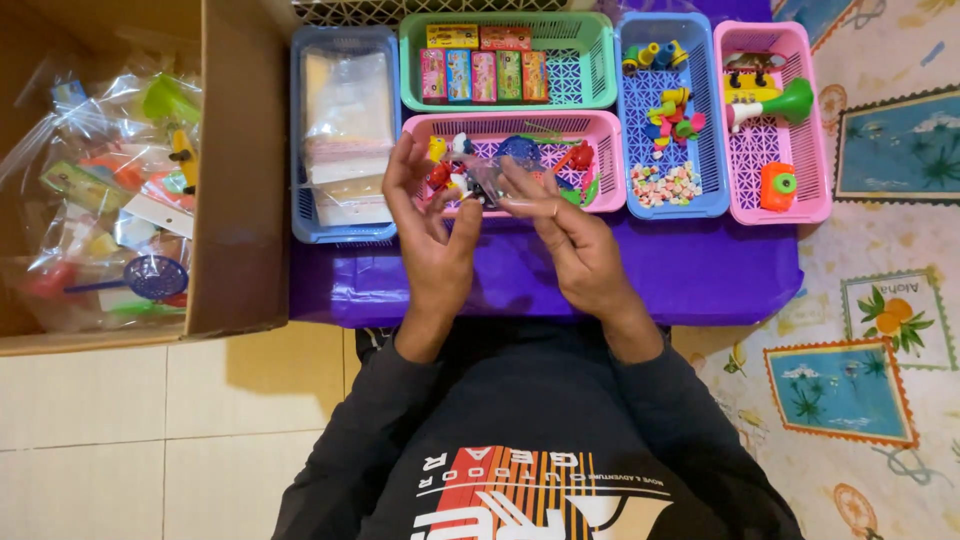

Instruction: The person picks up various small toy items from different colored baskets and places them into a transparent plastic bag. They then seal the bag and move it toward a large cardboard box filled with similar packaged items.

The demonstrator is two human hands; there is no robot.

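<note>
Reaching up from the lower centre of the frame in dark sleeves, left hand [432, 228] and right hand [572, 236] meeting mid-frame, fingers curling inward, fingertips pinching together.

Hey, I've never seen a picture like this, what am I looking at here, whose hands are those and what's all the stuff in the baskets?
There is no machine here. A camera worn on a person's head looks straight down, so you see that person's own two hands and dark sleeves. The left hand and the right hand together hold a small clear plastic bag with little toys inside.

In front lies a purple cloth carrying plastic baskets: a blue basket with stacked clear bags, a green basket with small colourful boxes, a pink basket just under the hands with small toys, another blue one with tiny colourful pieces, and a pink one with a toy horn. At the left, a cardboard box holds filled bags.
</note>
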